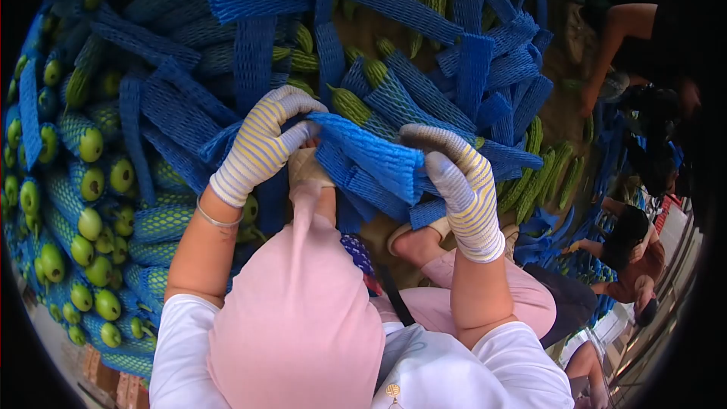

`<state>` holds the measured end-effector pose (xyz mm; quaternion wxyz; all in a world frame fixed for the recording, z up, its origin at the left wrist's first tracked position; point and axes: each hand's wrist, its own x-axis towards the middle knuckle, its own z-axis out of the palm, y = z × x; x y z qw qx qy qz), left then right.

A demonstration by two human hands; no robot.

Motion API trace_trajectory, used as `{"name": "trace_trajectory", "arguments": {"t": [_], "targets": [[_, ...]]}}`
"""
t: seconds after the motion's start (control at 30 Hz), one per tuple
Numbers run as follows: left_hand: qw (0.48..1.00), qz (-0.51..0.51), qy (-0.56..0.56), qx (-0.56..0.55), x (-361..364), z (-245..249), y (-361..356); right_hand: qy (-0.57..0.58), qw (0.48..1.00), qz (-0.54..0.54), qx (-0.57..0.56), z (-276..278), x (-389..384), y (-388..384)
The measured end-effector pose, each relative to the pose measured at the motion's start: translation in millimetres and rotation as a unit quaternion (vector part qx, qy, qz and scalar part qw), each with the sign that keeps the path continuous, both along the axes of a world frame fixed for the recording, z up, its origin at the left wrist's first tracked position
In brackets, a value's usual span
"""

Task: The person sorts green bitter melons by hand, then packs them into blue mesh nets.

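Note:
My left hand (pixel 261 140), in a striped knit glove, pinches one end of a blue foam net sleeve (pixel 367 148). The sleeve stretches across in front of me toward my right hand (pixel 466 189), gloved the same way. There the fingers curl at the sleeve's upper corner, with the thumb at its end edge. Below and behind lie more blue sleeves (pixel 371 185). Just beyond my hands, a bumpy green bitter gourd (pixel 350 104) rests among the sleeves, and another bitter gourd (pixel 376 74) sits partly inside one.
Sleeved gourds (pixel 91 223) are stacked at the left, their green ends facing out. Loose blue sleeves (pixel 257 1) cover the pile ahead. Bare bitter gourds (pixel 541 174) lie at the right. Other people work on the right side, one person's arm (pixel 617 49) reaching in.

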<state>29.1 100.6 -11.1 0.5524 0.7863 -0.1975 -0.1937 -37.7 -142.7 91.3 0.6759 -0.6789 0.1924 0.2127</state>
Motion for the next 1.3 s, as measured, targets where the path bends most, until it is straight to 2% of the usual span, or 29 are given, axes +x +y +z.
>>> {"name": "trace_trajectory", "arguments": {"t": [0.07, 0.1, 0.33, 0.37, 0.4, 0.43, 0.47, 0.5, 0.53, 0.57, 0.63, 0.7, 0.73, 0.77, 0.8, 0.9, 0.93, 0.97, 1.07, 1.1, 1.13, 1.17, 1.2, 1.3], "targets": [[1.0, 0.006, -0.001, 0.003, -1, -1, 0, 0.008, 0.993, -0.095, 0.062, 2, -5, 2], [1.0, 0.01, -0.002, 0.007, -1, -2, 0, 0.007, 0.993, -0.097, 0.06, 2, -6, 1], [1.0, -0.025, -0.004, 0.019, -2, 3, -8, 0.024, 0.999, 0.011, -0.025, -1, -7, 2], [0.997, 0.005, -0.069, 0.037, -3, 6, -15, 0.023, 0.999, 0.012, -0.025, -1, -8, 5], [0.989, 0.037, -0.135, 0.056, -4, 10, -21, 0.015, 0.999, -0.04, -0.018, -3, -10, 9], [0.988, 0.038, -0.137, 0.057, -4, 20, -26, 0.006, 0.996, -0.09, -0.01, -5, -12, 13], [0.975, 0.08, -0.194, 0.069, -4, 35, -31, -0.04, 0.989, -0.14, -0.006, -10, -14, 18], [0.958, 0.12, -0.249, 0.081, -6, 45, -33, -0.042, 0.99, -0.138, -0.004, -14, -14, 22], [0.969, 0.117, -0.217, -0.004, -9, 47, -32, -0.099, 0.984, -0.139, -0.044, -19, -14, 26], [0.993, 0.08, -0.047, -0.08, -13, 61, -34, -0.153, 0.975, -0.139, -0.083, -21, -14, 30], [0.968, 0.038, 0.163, -0.19, -20, 66, -46, -0.131, 0.985, -0.097, -0.063, -19, -12, 37], [0.969, 0.018, 0.182, -0.166, -17, 63, -44, -0.11, 0.99, -0.077, -0.03, -19, -10, 41], [0.952, 0.039, 0.233, -0.193, -16, 61, -43, -0.11, 0.991, -0.077, -0.029, -20, -9, 40], [0.931, 0.06, 0.284, -0.221, -16, 58, -43, -0.09, 0.987, -0.125, 0.039, -23, -7, 39], [0.917, 0.074, 0.294, -0.258, -16, 55, -43, -0.07, 0.977, -0.173, 0.105, -25, -7, 38], [0.928, 0.074, 0.28, -0.236, -19, 50, -44, -0.063, 0.976, -0.179, 0.11, -33, -9, 36], [0.926, 0.064, 0.285, -0.24, -20, 48, -45, -0.071, 0.976, -0.154, 0.137, -33, -9, 42], [0.926, 0.066, 0.285, -0.24, -20, 48, -45, -0.113, 0.983, -0.106, 0.1, -41, -10, 46], [0.897, 0.076, 0.316, -0.301, -21, 48, -46, -0.105, 0.983, -0.099, 0.112, -38, -10, 47], [0.897, 0.076, 0.315, -0.301, -19, 51, -42, -0.075, 0.984, -0.091, 0.133, -36, -7, 43], [0.877, 0.061, 0.373, -0.296, -15, 55, -37, -0.044, 0.984, -0.083, 0.154, -35, -5, 40], [0.854, 0.047, 0.43, -0.29, -13, 57, -33, -0.044, 0.984, -0.083, 0.154, -36, -6, 39], [0.84, 0.036, 0.439, -0.319, -15, 54, -33, -0.055, 0.988, -0.076, 0.123, -36, -7, 39], [0.836, 0.026, 0.431, -0.339, -19, 49, -37, -0.085, 0.992, -0.065, 0.067, -31, -6, 43]]}}
